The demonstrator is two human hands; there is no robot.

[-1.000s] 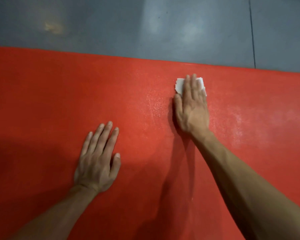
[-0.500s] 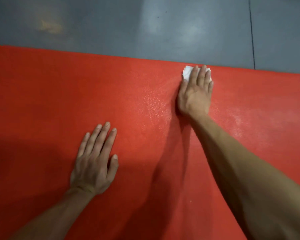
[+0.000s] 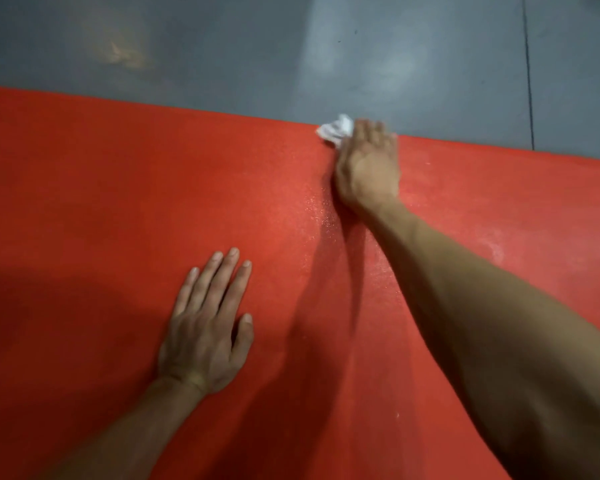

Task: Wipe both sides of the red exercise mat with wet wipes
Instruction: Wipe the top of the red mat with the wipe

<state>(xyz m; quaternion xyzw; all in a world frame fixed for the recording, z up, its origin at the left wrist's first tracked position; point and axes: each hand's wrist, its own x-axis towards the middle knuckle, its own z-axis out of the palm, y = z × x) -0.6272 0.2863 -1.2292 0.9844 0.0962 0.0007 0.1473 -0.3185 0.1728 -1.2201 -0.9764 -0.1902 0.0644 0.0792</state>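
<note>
Red mat (image 3: 118,202) flat on floor (image 3: 222,46). Right hand (image 3: 368,168) presses wet wipe (image 3: 336,130) at far edge, fingers blurred, grip unclear. Left hand (image 3: 205,327) flat, fingers straight. Step: wiping side 1. Next: return stroke, then fresh strip.

Gym-like room: grey floor (image 3: 222,57), mat (image 3: 84,202)
</note>
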